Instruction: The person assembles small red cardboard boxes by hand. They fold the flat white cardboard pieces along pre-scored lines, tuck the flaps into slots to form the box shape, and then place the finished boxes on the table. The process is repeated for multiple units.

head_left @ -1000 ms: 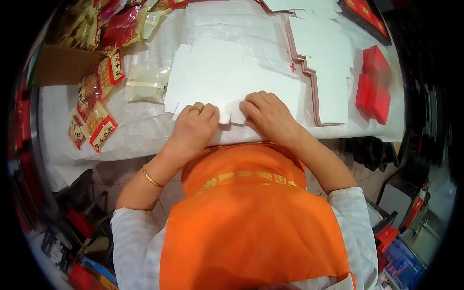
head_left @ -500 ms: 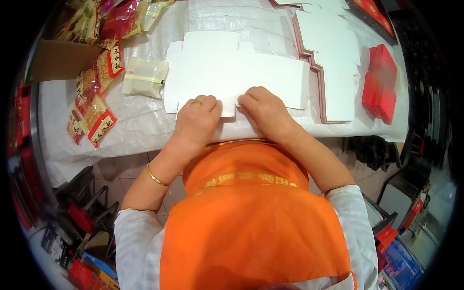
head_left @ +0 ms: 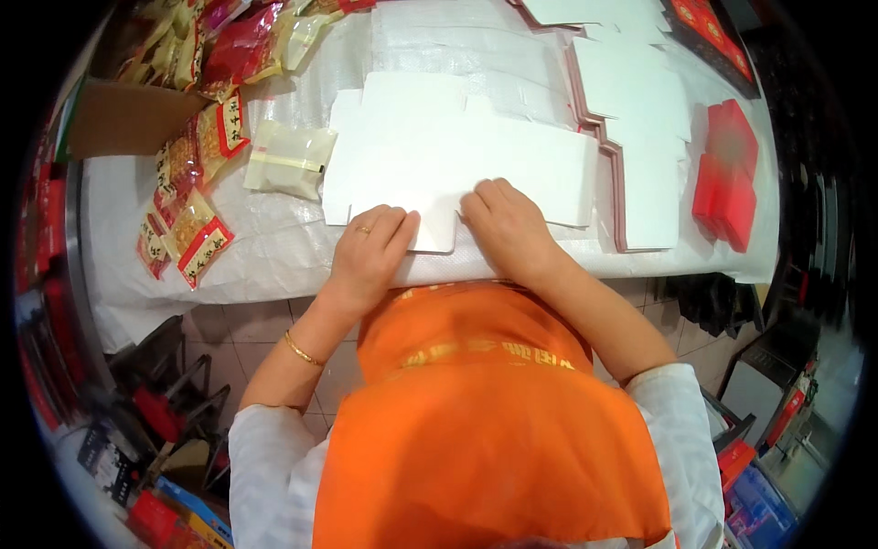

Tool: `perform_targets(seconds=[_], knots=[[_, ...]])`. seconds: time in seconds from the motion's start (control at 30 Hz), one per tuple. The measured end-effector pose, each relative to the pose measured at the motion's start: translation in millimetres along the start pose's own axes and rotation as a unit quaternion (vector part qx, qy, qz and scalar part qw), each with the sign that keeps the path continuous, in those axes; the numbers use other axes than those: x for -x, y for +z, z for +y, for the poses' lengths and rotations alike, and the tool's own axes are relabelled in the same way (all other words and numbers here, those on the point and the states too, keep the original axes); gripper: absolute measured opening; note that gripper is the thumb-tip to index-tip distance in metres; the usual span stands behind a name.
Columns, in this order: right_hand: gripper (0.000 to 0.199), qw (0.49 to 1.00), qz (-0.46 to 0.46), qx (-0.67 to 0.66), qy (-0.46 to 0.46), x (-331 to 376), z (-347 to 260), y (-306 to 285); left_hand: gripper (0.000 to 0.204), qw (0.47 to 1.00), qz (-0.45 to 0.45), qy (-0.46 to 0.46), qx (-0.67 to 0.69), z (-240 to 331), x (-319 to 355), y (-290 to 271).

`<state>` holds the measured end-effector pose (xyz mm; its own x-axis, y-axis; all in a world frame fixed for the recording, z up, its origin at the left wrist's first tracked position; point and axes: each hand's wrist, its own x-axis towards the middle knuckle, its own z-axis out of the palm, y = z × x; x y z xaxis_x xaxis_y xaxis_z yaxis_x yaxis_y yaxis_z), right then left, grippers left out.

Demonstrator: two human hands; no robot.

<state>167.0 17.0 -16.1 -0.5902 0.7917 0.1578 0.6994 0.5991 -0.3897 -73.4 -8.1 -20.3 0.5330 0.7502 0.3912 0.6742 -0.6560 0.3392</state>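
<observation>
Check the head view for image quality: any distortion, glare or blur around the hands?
Head view: strong fisheye, the white-covered table edge bows and a black vignette rings the frame. Lighting is even and bright; the flat white die-cut cardboard box blank is nearly washed out, with little surface detail. Left hand and right hand are sharp; the red flat boxes near the rim look soft.

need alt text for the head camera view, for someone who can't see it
Seen from above, a person in an orange vest presses the left hand and right hand on a flat white cardboard box blank on a white-covered table. Snack packets lie left; a stack of blanks and red boxes lie right.
</observation>
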Motion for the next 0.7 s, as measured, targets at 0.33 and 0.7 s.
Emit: perform_targets(seconds=[0.33,0.7], knots=[[0.045,0.999,0.038,-0.004,-0.033,9,-28,-4,0.030,0.997,0.072,0.005,-0.014,-2,14,7],[0.043,0.998,0.017,-0.005,-0.068,-11,-16,11,0.043,0.999,0.025,-0.027,0.007,-7,0,3]])
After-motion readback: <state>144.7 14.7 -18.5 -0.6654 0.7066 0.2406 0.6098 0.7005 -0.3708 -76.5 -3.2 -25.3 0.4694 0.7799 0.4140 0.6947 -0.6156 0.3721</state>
